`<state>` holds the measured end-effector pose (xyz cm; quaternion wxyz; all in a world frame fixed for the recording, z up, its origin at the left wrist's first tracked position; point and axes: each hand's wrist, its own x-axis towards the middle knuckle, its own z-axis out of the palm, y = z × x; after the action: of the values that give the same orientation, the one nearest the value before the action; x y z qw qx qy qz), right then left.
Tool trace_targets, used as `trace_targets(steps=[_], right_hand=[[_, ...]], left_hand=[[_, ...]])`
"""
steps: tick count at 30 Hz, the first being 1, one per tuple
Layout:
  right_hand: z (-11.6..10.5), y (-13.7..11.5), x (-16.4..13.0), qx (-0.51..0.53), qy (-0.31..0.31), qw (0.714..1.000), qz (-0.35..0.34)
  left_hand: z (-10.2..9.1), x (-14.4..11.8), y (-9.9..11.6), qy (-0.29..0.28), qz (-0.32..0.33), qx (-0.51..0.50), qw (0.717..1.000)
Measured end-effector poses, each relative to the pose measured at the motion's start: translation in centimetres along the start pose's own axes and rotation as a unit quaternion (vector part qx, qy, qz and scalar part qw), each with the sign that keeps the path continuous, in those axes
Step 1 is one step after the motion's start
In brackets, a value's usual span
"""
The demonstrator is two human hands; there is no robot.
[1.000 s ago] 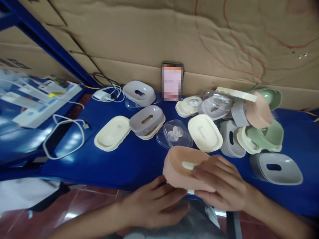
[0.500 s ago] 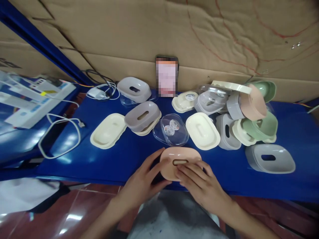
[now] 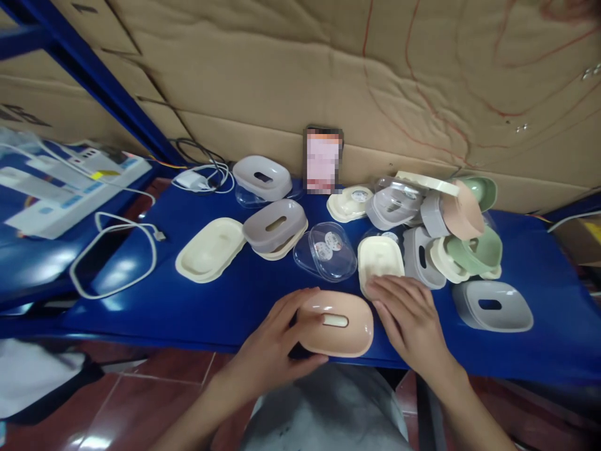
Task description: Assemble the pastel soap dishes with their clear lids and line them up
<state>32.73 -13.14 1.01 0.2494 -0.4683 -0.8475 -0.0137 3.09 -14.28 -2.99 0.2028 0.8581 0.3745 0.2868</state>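
Observation:
A pink soap-dish shell with a slot in its top lies upside down at the near edge of the blue table. My left hand grips its left end. My right hand has left the pink shell and rests with its fingers on the near edge of a cream tray just behind. A clear lid with round stickers lies to the left of that tray.
More soap-dish parts lie around: a cream tray, a grey shell on a cream base, a grey shell at the back, a heap of grey, green and pink parts, one grey shell at the right. A phone leans on the cardboard. Cables lie at the left.
The pink shell went from held tilted in both hands to lying flat on the table edge. My right hand let go of it and moved onto the cream tray.

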Motion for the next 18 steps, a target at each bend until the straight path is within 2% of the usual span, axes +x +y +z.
trace_targets(steps=[3, 7, 10, 12, 14, 16, 18], right_hand=[[1.0, -0.1, 3.0, -0.042, -0.015, 0.999, 0.017], [4.1, -0.8, 7.5, -0.111, -0.063, 0.992, 0.024], [5.5, -0.2, 9.6, -0.065, -0.115, 0.991, 0.026], [5.2, 0.5, 10.0, 0.001, -0.111, 0.993, 0.038], [4.2, 1.1, 9.4, 0.047, -0.068, 0.996, 0.038], [2.7, 1.1, 7.9, 0.081, -0.049, 0.995, -0.002], [1.4, 0.6, 6.1, 0.124, -0.082, 0.987, -0.064]], left_hand=[[-0.1, 0.3, 0.3, 0.045, -0.026, 0.009, 0.999], [-0.2, 0.3, 0.2, 0.071, -0.081, -0.013, 0.994], [-0.3, 0.0, -0.2, 0.078, -0.123, -0.057, 0.988], [-0.2, -0.2, -0.6, 0.082, -0.140, -0.091, 0.983], [0.1, -0.5, -1.1, 0.092, -0.151, -0.126, 0.976], [0.4, -0.8, -1.6, 0.107, -0.161, -0.161, 0.968], [0.7, -1.2, -2.1, 0.115, -0.166, -0.191, 0.961]])
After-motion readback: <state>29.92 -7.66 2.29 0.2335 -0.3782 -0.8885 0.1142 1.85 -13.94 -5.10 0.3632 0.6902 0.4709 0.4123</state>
